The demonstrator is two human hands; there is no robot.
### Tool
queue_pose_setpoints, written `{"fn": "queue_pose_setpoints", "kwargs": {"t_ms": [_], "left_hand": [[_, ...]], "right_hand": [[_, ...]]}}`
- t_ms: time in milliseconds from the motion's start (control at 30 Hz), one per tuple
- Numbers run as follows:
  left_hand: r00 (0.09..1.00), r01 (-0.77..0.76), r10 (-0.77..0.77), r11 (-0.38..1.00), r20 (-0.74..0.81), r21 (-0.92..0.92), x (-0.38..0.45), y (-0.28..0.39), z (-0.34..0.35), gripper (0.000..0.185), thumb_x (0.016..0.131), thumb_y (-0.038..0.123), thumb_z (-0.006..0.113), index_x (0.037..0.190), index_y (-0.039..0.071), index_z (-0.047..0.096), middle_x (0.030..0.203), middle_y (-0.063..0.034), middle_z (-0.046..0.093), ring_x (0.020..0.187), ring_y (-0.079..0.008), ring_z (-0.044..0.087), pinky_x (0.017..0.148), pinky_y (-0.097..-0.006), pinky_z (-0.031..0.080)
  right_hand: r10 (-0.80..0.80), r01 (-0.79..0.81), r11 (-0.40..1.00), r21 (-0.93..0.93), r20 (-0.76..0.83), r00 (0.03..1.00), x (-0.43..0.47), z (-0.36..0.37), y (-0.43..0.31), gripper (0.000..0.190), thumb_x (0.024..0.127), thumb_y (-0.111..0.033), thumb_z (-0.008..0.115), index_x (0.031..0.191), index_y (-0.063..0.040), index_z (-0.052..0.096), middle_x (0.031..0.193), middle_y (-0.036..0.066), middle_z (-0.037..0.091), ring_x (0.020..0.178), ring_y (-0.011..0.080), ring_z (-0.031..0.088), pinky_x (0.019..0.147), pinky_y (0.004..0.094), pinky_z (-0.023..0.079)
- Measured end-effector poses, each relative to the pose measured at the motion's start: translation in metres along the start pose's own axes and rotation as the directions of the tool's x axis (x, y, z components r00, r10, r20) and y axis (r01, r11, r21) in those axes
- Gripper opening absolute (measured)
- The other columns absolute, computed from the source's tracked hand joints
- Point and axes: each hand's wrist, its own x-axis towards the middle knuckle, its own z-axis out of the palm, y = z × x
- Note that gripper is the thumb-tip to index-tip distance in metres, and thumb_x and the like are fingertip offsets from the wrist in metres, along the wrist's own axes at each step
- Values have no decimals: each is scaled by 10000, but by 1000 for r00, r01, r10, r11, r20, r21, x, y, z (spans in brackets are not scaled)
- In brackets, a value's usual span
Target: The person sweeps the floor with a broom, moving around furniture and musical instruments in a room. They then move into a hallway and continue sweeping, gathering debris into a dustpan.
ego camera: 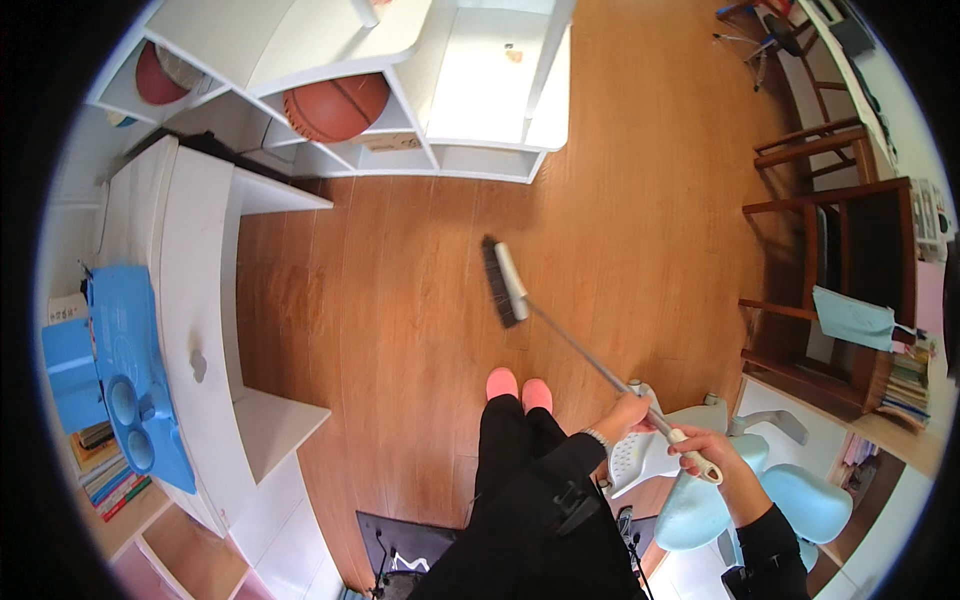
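A long-handled broom slants from my hands out over the wooden floor. Its white head with dark bristles is at floor level beyond my feet. Around the grey metal shaft closes my left hand, with a pale bracelet at the wrist. My right hand grips the cream plastic handle near its looped end. The pink slippers on my feet point toward the broom head. Whether the bristles press on the floor cannot be told.
A white desk with a blue plastic case stands left. Ahead, a white shelf unit holds a basketball. Wooden chairs line the right side, one with a face mask. A light blue swivel chair is close beside my right arm.
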Motion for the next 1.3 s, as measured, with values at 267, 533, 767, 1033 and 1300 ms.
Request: {"fn": "queue_pose_setpoints", "kwargs": {"t_ms": [267, 533, 767, 1033, 1300], "left_hand": [[984, -171, 166, 983, 62, 73, -51, -3, 30, 167, 811, 218, 456, 761, 60, 431, 659, -48, 520, 534, -162, 537, 535, -314, 481], [957, 183, -212, 971, -199, -153, -28, -23, 7, 225, 816, 199, 426, 879, -17, 428, 807, -94, 525, 790, -276, 563, 729, -408, 461], [994, 87, -96, 987, -60, -137, 97, -10, 140, 207, 803, 172, 427, 881, -20, 434, 868, -141, 519, 788, -274, 555, 749, -416, 453], [983, -174, 178, 982, -40, 79, 174, 106, 232, 146, 769, 148, 441, 733, 12, 475, 611, -72, 514, 591, -222, 566, 521, -334, 493], [988, -157, 156, 982, -15, -107, 99, 49, 265, 292, 819, 322, 452, 800, 33, 488, 705, -70, 530, 641, -187, 556, 589, -325, 476]], "right_hand": [[-182, 184, 965, -187, 25, 983, -47, 9, 30, 597, 709, 5, 506, 1247, -137, 290, 629, 39, 461, 409, 114, 452, 329, 246, 374], [171, -116, 948, -297, 163, 972, 5, -47, -1, 510, 707, -23, 524, 1185, -130, 384, 667, 35, 487, 447, 108, 453, 361, 234, 371], [85, -91, 921, -378, -34, 996, -27, -182, -90, 448, 677, -12, 540, 1111, -82, 454, 715, 61, 523, 461, 105, 465, 348, 241, 376], [-377, 288, 830, -478, -98, 921, -34, -207, -171, 576, 681, 8, 482, 1221, -124, 331, 595, 53, 470, 398, 116, 452, 340, 248, 381], [-182, 205, 901, -383, 95, 979, -89, -232, -151, 539, 697, -20, 493, 1208, -107, 344, 613, 52, 474, 433, 116, 466, 351, 245, 383]]}}
